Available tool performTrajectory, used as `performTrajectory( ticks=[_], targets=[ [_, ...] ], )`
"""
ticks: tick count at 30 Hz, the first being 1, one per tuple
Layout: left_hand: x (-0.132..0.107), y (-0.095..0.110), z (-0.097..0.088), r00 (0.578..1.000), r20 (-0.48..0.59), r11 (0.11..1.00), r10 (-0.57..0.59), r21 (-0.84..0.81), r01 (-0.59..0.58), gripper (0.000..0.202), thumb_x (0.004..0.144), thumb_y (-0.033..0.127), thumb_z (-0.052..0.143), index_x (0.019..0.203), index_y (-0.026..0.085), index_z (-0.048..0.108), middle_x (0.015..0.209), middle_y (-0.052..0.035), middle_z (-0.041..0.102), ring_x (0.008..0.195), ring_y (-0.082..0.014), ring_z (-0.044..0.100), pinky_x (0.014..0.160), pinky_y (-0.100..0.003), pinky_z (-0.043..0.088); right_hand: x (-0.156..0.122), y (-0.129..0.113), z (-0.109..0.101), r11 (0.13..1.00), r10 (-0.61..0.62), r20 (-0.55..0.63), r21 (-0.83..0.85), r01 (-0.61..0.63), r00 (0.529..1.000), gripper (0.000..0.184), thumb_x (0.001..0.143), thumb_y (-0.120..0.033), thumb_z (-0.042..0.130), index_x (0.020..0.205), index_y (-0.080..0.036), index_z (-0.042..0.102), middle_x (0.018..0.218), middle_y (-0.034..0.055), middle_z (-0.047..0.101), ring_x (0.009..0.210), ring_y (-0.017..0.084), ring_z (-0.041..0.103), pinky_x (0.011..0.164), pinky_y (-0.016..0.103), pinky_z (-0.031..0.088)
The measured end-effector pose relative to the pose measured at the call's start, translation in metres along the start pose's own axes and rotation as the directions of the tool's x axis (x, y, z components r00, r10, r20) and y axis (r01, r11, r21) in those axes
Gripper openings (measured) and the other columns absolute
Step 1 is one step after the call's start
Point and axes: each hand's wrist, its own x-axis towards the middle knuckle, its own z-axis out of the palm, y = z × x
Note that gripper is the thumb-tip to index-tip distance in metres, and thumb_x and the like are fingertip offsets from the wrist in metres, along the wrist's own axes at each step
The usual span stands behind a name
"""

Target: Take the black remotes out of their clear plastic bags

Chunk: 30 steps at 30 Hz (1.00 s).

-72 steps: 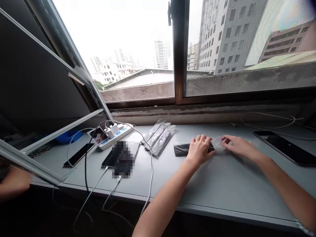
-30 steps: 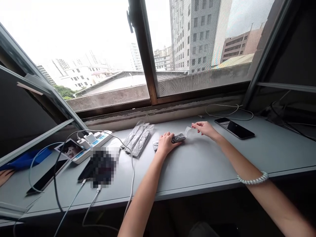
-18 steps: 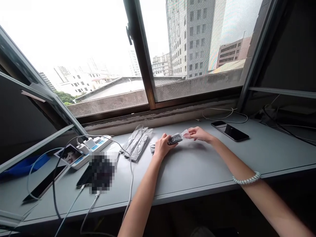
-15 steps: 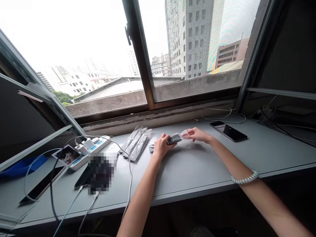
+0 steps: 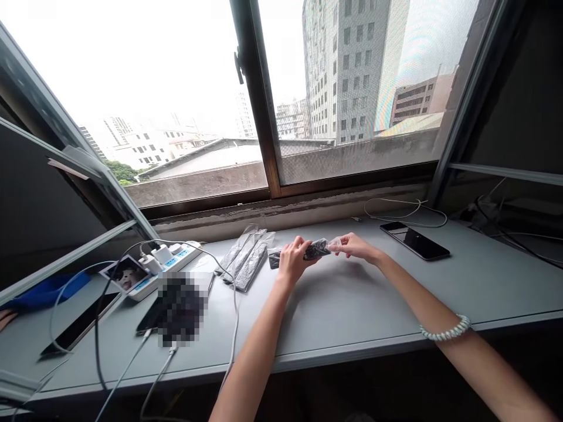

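Note:
My left hand (image 5: 294, 261) is closed around a long black object (image 5: 317, 249) that looks like a remote control. One dark end of it sticks out to the left of my fingers; the other end points toward my right hand. A clear plastic bag (image 5: 335, 244) covers the right end. Fingers of my right hand (image 5: 352, 246) pinch the bag's end. Left of my hands, several flat dark items in clear plastic bags (image 5: 248, 264) lie side by side on the grey desk (image 5: 334, 316).
A black smartphone (image 5: 416, 240) lies at the right, near a coiled white cable (image 5: 404, 212). To the left are a white power strip (image 5: 187, 253) with plugged-in chargers, a partly blurred dark device (image 5: 149, 313), another dark device (image 5: 81, 325) and loose cables. A window frame (image 5: 272, 170) stands behind the desk.
More of the black object's left end now shows beyond my left hand. The plastic at my right fingers looks more bunched. The view has shifted slightly.

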Motion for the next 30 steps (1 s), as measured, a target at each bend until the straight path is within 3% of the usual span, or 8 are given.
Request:
performTrajectory(
  ticks=[6,10,23,30],
  targets=[
    [0.003,-0.007,-0.005,0.98,-0.139,0.986,0.144,0.101,-0.131,0.039,0.079,0.041,0.063,0.115,0.028,0.056,0.1,-0.0024,0.059,0.086,-0.017,0.057,0.08,-0.029,0.041,0.002,-0.001,-0.001,0.99,-0.098,-0.074,0.093,0.105,0.992,0.034,0.059,-0.05,0.07,0.069,-0.018,0.074,0.109,0.0076,0.062,0.072,0.013,0.053,0.051,0.022,0.04],
    [0.003,-0.013,-0.01,0.971,-0.168,0.979,0.171,0.136,-0.149,0.042,0.076,0.033,0.068,0.116,0.028,0.055,0.098,-0.0021,0.059,0.088,-0.0178,0.057,0.078,-0.03,0.042,0.003,-0.001,0.001,0.984,-0.128,-0.081,0.114,0.137,0.988,0.031,0.06,-0.048,0.071,0.071,-0.02,0.075,0.113,0.0075,0.06,0.074,0.014,0.053,0.052,0.023,0.041],
    [-0.007,-0.017,-0.016,0.989,-0.121,0.993,0.083,0.09,-0.072,0.043,0.075,0.028,0.069,0.115,0.031,0.055,0.098,-0.0007,0.057,0.092,-0.0172,0.054,0.082,-0.029,0.041,-0.005,-0.004,0.001,0.982,-0.149,-0.108,0.098,0.16,0.983,0.026,0.063,-0.044,0.07,0.074,-0.022,0.077,0.124,0.0059,0.057,0.08,0.016,0.056,0.053,0.022,0.041],
    [-0.011,-0.02,-0.013,0.993,-0.118,0.998,0.014,0.067,-0.006,0.046,0.074,0.026,0.071,0.116,0.032,0.055,0.102,-0.0001,0.057,0.096,-0.0167,0.053,0.086,-0.028,0.039,-0.013,-0.009,-0.005,0.99,-0.104,-0.12,0.082,0.114,0.987,0.026,0.063,-0.045,0.071,0.076,-0.024,0.076,0.127,0.0045,0.055,0.096,0.022,0.056,0.058,0.023,0.044]
  ],
)
